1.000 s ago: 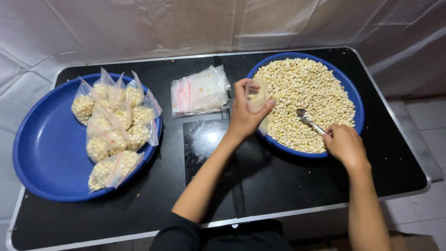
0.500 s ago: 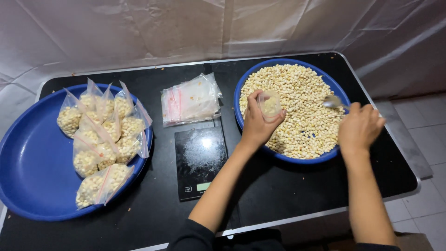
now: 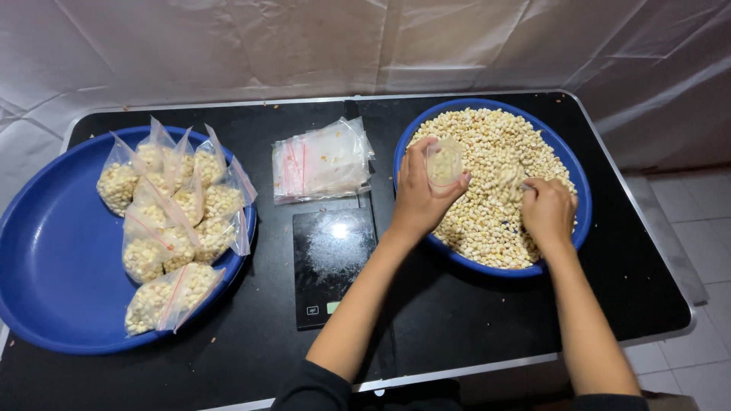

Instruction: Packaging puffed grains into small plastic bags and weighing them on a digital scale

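Small clear bag [image 3: 444, 162] is being held open over the blue basin [image 3: 567, 164] by the left hand [image 3: 420, 196], while the right hand [image 3: 547, 209] (spoon now hidden, earlier visible) is closing into the kernels [image 3: 487, 137].
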